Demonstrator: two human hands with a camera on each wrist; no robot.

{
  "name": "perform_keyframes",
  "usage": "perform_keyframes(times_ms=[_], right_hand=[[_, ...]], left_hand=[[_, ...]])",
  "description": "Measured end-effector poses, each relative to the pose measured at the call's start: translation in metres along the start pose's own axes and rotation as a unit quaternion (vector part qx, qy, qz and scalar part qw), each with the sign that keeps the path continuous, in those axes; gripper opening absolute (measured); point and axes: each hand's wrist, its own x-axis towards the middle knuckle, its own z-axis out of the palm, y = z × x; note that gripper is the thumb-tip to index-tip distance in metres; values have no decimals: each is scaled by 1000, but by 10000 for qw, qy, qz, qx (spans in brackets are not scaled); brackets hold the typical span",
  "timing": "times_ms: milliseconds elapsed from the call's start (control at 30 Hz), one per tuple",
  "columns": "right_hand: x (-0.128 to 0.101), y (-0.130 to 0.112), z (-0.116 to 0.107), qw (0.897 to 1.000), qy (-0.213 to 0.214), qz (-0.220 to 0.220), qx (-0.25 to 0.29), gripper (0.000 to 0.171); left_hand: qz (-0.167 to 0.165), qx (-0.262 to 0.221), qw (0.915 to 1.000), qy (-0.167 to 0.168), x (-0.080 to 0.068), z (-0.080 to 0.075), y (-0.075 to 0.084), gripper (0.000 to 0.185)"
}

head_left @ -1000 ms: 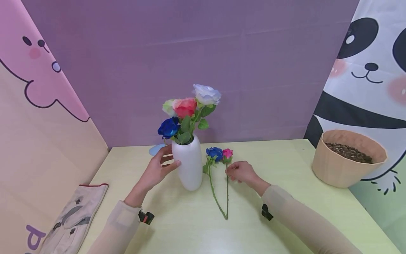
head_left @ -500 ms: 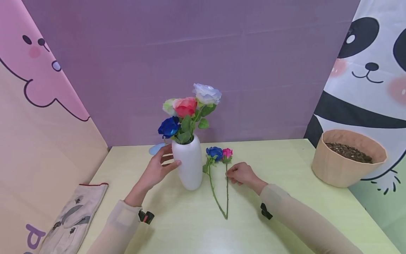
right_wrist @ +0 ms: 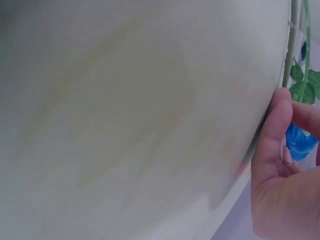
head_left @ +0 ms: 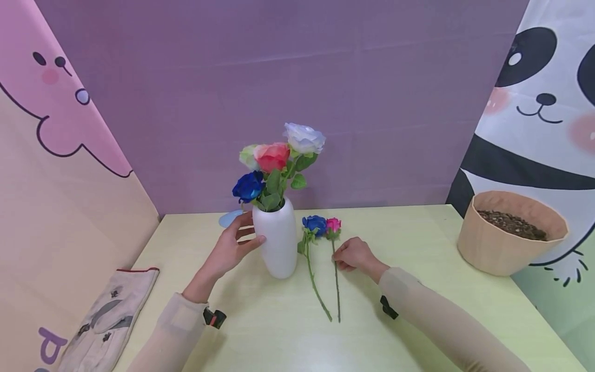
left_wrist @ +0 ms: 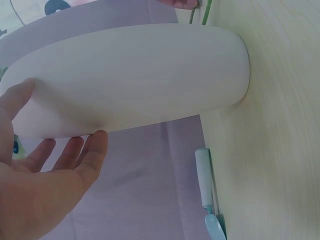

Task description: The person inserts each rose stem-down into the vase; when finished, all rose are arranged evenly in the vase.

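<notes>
A white vase with several roses stands mid-table. My left hand holds its left side, thumb on the front and fingers behind; in the left wrist view the hand cups the vase. Two roses lie to the right of the vase: a blue rose and a pink rose. My right hand pinches the pink rose's stem a little below the bloom. In the right wrist view the right hand sits beside green stems and the blue bloom.
A tan pot of soil stands at the table's right edge. A beige glove lies off the left edge. A light blue tool lies behind the vase. The yellow table is backed by purple and cartoon panels.
The pink rose's stem has swung: its lower end moved right, away from the blue rose's stem end. My right hand shifted slightly. The left hand and vase stayed put.
</notes>
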Motion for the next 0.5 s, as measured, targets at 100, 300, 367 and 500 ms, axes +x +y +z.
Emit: perform_keyframes(times_ms=[100, 300, 367, 500], right_hand=[[-1, -1, -1, 9997, -27, 98, 204, 15], [-5, -3, -6, 9986, -79, 111, 516, 18], [-6, -4, -9, 9982, -72, 37, 599, 19], [-7, -6, -14, 9963, -62, -37, 853, 21]], left_hand=[[-1, 10, 10000, 28, 5, 0, -12, 71], [81, 6, 9999, 72, 7, 0, -21, 72], [103, -7, 9999, 76, 7, 0, -21, 72], [123, -20, 9999, 78, 7, 0, -20, 72]])
